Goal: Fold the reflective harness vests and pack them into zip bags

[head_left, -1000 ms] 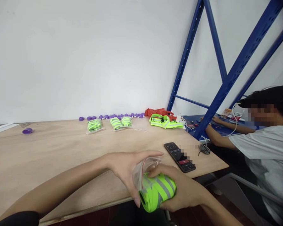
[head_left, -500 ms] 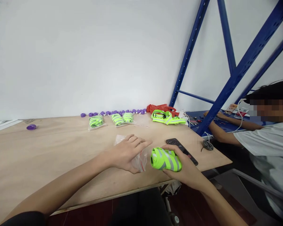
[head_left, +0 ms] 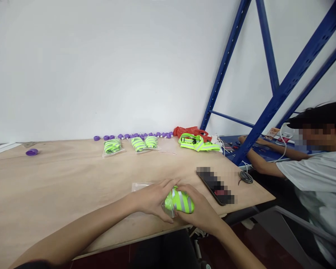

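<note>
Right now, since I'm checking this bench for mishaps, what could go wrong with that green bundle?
The clear bag covers only one end of the green bundle, so its mouth might catch or crumple.
The right hand holds the bundle near the front edge of the table; a slip could drop it.
The phone lies close to that hand and might get bumped.

There it is: cloth with silvery bands is seen on the green roll (head_left: 184,203), partly wrapped in glossy plastic, the clear bag (head_left: 139,186)! Smooth wood is shown by the surface (head_left: 72,179); beyond the roll, crumpled plastic by the red bag (head_left: 188,131), painted metal by the blue rack (head_left: 296,71).
</note>
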Tool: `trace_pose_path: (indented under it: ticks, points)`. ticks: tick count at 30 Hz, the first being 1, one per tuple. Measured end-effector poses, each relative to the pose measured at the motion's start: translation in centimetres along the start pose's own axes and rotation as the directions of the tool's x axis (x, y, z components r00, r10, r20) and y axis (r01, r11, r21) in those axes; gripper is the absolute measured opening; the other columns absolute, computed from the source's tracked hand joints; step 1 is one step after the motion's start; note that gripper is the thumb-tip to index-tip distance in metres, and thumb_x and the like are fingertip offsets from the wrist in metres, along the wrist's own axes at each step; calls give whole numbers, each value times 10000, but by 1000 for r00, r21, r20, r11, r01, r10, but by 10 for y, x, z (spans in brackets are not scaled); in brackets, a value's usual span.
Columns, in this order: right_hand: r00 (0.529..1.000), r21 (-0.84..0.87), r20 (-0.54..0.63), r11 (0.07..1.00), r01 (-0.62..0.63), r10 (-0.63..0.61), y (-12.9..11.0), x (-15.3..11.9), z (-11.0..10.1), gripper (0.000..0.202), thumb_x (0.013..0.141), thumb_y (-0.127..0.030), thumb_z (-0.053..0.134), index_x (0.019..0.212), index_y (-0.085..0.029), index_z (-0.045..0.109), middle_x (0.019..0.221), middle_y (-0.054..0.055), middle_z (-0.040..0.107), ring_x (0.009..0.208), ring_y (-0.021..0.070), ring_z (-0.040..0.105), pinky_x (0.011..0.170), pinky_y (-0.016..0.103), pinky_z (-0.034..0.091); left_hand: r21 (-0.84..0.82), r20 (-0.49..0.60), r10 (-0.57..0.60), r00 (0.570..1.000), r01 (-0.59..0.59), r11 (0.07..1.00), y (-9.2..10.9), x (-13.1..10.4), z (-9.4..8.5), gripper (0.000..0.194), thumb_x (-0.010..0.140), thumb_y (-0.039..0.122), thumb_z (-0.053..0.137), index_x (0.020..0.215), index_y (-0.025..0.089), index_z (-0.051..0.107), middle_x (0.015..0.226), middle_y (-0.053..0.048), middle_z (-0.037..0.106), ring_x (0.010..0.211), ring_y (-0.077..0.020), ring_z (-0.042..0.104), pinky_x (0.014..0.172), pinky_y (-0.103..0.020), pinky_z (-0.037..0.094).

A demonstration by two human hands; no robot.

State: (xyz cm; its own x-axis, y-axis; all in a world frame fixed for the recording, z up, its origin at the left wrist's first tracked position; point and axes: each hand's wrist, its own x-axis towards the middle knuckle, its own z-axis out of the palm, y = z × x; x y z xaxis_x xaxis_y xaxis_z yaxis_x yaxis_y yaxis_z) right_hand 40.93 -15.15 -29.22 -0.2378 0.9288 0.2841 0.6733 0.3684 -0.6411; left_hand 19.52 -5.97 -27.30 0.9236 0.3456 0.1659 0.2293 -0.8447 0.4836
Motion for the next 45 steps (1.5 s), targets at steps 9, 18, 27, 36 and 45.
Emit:
trace_pose_path:
  ticks: [9, 18, 27, 36, 45]
  points:
    - [999, 118, -20, 992, -37, 40, 3, 2, 11, 508, 684, -177, 758, 1166, -230, 606, 1197, 57, 662, 1103, 239, 630, 972, 349, 491, -59, -123, -145, 982, 138, 989, -7, -14, 14, 721, 700, 572, 832, 1276, 210, 595, 1206, -85, 660, 1164, -284, 586, 1181, -480, 279]
    - [985, 245, -37, 957, -154, 168, -4, 10, 22, 445, 666, -131, 703, 1098, -224, 653, 1147, 52, 673, 1089, 243, 622, 975, 372, 492, -135, -93, -51, 994, 38, 990, -10, -18, 18, 812, 806, 488, 770, 1502, 232, 440, 1482, -114, 506, 1329, -285, 511, 1128, -390, 412]
    - [984, 292, -116, 951, -99, 138, 13, 10, 29, 465, 650, -133, 720, 1103, -226, 670, 1151, 56, 609, 1122, 246, 588, 1017, 390, 469, 33, 3, -70, 998, 70, 997, -6, -15, 24, 1047, 729, 305, 798, 1590, 204, 211, 1603, -139, 329, 1465, -324, 343, 1236, -506, 259]
    - [991, 456, -59, 886, -84, 124, 2, 15, 2, 397, 648, -246, 772, 1032, -231, 675, 1104, 48, 666, 1071, 266, 618, 996, 410, 479, 71, -69, -50, 996, 55, 996, 4, -7, 11, 616, 844, 148, 587, 1417, 178, 362, 1452, -158, 522, 1313, -273, 543, 1060, -398, 495]
    - [970, 556, 41, 801, -222, 241, -8, 21, -16, 350, 753, -379, 723, 987, -230, 509, 965, 4, 553, 862, 184, 580, 729, 291, 518, 99, -204, -36, 978, 58, 993, 19, 3, 15, 533, 900, 326, 666, 1383, 169, 506, 1381, -162, 579, 1241, -300, 576, 1032, -424, 487]
